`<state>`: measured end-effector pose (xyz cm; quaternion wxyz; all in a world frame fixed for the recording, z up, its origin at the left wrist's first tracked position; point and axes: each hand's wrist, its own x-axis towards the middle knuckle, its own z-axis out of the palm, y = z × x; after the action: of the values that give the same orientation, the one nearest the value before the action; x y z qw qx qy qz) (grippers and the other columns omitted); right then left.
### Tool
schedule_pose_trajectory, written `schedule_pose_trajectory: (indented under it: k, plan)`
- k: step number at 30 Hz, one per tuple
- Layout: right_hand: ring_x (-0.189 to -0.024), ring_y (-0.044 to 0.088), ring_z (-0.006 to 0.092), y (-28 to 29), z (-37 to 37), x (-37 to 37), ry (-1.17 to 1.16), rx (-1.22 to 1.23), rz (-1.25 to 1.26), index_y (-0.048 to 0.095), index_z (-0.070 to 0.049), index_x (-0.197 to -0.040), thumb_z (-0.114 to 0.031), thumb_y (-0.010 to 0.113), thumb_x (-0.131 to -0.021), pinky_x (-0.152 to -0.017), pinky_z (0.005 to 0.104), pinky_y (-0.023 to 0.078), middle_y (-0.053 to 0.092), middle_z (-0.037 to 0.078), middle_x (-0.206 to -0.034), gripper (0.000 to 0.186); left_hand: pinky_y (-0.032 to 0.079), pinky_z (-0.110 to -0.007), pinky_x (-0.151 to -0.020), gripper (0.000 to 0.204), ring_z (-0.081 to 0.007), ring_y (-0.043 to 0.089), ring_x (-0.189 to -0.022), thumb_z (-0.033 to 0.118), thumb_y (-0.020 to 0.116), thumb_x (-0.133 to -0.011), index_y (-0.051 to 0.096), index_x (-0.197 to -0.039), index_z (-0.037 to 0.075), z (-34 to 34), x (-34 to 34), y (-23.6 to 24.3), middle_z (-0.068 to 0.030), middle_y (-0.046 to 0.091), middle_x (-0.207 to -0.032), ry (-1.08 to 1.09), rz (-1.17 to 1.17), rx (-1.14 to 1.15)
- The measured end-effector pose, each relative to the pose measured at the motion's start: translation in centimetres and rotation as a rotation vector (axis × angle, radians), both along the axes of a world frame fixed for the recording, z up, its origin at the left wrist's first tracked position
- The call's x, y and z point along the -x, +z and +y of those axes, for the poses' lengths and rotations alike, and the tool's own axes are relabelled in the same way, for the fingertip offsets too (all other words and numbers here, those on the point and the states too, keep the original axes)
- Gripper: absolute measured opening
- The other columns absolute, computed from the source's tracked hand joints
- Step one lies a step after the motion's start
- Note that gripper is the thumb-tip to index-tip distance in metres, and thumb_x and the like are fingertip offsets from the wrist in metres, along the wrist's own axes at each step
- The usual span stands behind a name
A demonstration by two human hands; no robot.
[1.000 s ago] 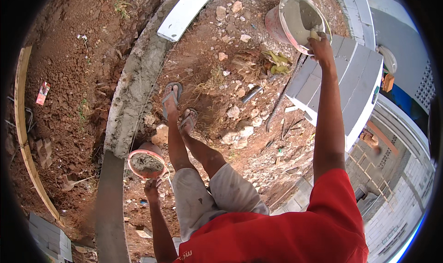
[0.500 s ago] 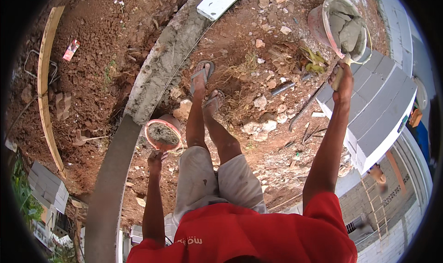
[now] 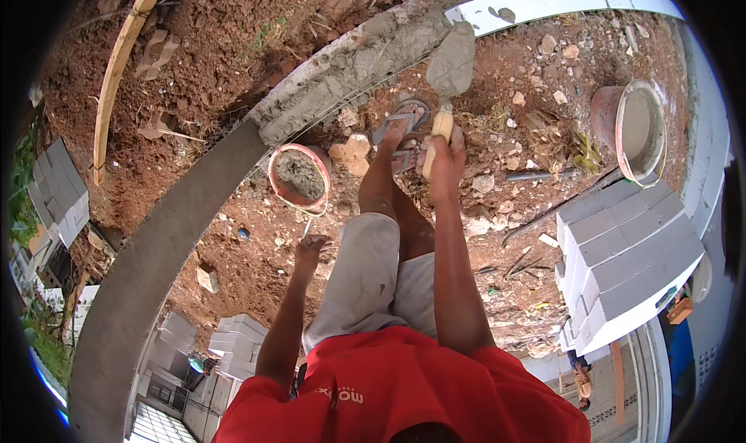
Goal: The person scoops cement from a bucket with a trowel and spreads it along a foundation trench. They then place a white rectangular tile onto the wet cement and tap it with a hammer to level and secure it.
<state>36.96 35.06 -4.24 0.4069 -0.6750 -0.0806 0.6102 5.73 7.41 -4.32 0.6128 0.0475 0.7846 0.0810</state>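
My right hand (image 3: 444,159) is closed round the wooden handle of a trowel (image 3: 451,66). Grey mortar covers its blade, which is over the near edge of the rough mortar-topped wall (image 3: 365,58), close to the end of a white board (image 3: 536,6). My left hand (image 3: 313,249), fingers curled, is just below a small reddish bucket (image 3: 325,169) holding mortar. A thin pale piece shows between that hand and the bucket; what the fingers hold is unclear. At the right stands a larger bucket (image 3: 606,120) with grey mortar inside.
The wall's smooth grey stretch (image 3: 167,264) curves down the left. Grey blocks (image 3: 629,249) are stacked at the right. A bent wooden strip (image 3: 116,93) lies over red soil at the far left. Stones (image 3: 353,154) and a dark pipe (image 3: 544,175) lie about my feet.
My right hand has swung left from the large bucket, bringing the mortar-laden trowel to the wall. My left hand has dropped slightly away from the small bucket's rim. The view has turned.
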Motion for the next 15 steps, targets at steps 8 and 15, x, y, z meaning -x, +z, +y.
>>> schedule_pose_trajectory:
  k: [8,15]
  plan:
    - [-0.064,0.072,0.0299,-15.7,-2.1,25.2,0.606,0.516,0.284,0.063,0.011,-0.105,-0.017,0.064,-0.095,-0.045,0.044,0.051,0.07,0.024,-0.086,0.03,0.059,-0.039,-0.097,0.031,-0.0289,0.075,-0.107,0.02,0.065,-0.104,0.066,-0.118,-0.008,-4.5,-0.1,2.9,-0.0202,0.075,-0.114,0.182,0.08,0.046]
    - [-0.066,0.073,0.031,-16.1,-2.6,27.6,0.805,0.501,0.134,0.061,0.011,-0.115,-0.018,0.066,-0.094,-0.05,0.0432,0.054,0.071,0.024,-0.087,0.036,0.057,-0.041,-0.099,0.034,-0.0303,0.073,-0.11,0.023,0.064,-0.105,0.064,-0.122,-0.006,-5.1,-1.0,4.0,-0.0217,0.074,-0.118,0.297,0.091,0.091]
